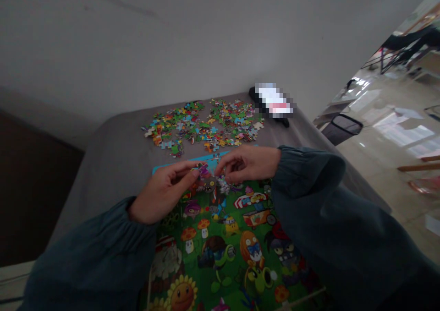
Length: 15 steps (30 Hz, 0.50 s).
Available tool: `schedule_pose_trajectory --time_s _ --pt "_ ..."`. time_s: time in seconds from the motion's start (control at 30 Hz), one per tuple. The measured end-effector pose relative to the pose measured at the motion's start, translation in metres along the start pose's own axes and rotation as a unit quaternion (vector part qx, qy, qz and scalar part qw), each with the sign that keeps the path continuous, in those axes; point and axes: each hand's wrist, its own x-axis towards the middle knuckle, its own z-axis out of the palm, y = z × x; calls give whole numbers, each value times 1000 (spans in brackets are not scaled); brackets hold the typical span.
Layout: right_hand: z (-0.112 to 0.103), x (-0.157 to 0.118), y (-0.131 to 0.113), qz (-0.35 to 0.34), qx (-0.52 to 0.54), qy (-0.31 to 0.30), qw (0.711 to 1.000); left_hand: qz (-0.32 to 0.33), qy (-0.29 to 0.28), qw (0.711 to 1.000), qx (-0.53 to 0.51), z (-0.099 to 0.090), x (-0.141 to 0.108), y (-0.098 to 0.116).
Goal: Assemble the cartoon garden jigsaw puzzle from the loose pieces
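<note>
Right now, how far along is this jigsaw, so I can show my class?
Done: the picture board is laid out; the dim view hides whether pieces are already fitted on it. In hand: the left hand pinches a colourful piece over the board's far part, and the right hand works beside it. Left: many loose pieces lie beyond the board, so plenty probably remains.

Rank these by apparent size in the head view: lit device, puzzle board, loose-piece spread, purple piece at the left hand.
1. puzzle board, partly covered
2. loose-piece spread
3. lit device
4. purple piece at the left hand
</note>
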Motion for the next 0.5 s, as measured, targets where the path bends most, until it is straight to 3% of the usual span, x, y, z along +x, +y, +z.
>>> schedule_pose_trajectory --time_s 0.23,0.5 --pt "12 2 -6 -11 28 52 998 -42 -54 997 -29 0 2 -9" --pt "22 10 -5 -58 44 96 993 -10 -15 997 -74 -1 3 -8"
